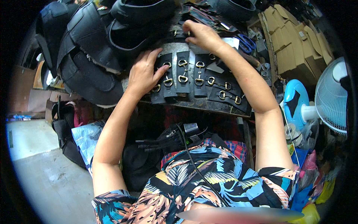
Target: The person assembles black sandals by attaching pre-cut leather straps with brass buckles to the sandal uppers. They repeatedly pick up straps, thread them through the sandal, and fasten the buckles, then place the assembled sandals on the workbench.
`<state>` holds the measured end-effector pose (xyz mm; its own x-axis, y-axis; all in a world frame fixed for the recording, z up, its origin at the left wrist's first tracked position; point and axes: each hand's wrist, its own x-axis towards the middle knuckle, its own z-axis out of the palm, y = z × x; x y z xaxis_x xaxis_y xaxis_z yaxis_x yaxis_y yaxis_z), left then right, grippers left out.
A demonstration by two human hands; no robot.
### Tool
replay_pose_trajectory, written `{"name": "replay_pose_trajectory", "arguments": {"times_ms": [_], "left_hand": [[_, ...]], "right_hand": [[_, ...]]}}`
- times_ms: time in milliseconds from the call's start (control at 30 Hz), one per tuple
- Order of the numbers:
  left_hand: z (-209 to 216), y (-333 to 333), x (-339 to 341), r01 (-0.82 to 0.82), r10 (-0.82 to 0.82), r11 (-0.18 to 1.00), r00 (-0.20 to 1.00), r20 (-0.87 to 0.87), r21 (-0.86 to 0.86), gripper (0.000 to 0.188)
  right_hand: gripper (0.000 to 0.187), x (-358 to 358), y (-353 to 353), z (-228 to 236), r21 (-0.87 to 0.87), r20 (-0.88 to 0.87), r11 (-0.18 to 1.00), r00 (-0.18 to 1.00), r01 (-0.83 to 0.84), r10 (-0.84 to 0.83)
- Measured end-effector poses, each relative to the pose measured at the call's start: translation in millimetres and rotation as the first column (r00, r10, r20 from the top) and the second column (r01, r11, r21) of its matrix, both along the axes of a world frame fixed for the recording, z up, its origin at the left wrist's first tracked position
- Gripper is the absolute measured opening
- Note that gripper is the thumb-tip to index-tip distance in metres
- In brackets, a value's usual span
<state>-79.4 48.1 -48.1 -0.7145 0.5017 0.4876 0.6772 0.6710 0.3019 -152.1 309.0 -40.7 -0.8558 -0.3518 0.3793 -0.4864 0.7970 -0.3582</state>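
Several black straps with gold horsebit-style buckles lie in a fanned row on the worktable; one upright strap (182, 72) is near the middle. My left hand (142, 74) rests at the row's left end, fingers stretched out and thumb reaching over the leftmost straps. Beyond the row, my right hand (204, 36) has its thumb and fingers closed around the end of another black strap (176, 33) with gold hardware. Part of that strap is hidden by the fingers. Two straps (224, 97) lie crosswise at the right end of the row.
Black sandals (87, 41) are piled high at the left, beside my left hand. Blue-handled scissors (246, 44) lie right of my right forearm. Stacked brown cardboard pieces (294, 44) stand at the far right, with a fan (332, 97) nearer. The table's front edge (209, 106) faces me.
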Motion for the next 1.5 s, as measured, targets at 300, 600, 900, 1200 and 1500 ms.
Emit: {"name": "replay_pose_trajectory", "arguments": {"times_ms": [300,600,900,1200,1500], "left_hand": [[3,-1,0,0.020,-0.020,1.000,1.000,0.015,0.008,0.051],[6,-3,2,0.045,-0.044,0.998,0.999,-0.032,0.035,0.046],[46,29,10,0.285,-0.295,0.955,0.893,-0.339,-0.080,0.036],[34,141,-58,0.229,-0.262,0.927,0.962,-0.078,-0.298,0.051],[18,149,-67,0.296,-0.308,0.923,0.951,-0.014,-0.246,0.053]], "right_hand": [[0.042,33,36,21,-0.034,-0.243,0.999,0.970,0.024,-0.032],[0.037,12,119,-1,0.106,-0.074,0.959,0.964,0.263,-0.256],[0.025,7,111,4,-0.037,-0.129,0.951,0.942,0.307,-0.309],[0.023,15,111,-1,-0.329,-0.029,0.918,0.970,0.220,-0.243],[0.010,16,143,9,-0.974,0.133,0.176,0.988,0.145,-0.078]]}}
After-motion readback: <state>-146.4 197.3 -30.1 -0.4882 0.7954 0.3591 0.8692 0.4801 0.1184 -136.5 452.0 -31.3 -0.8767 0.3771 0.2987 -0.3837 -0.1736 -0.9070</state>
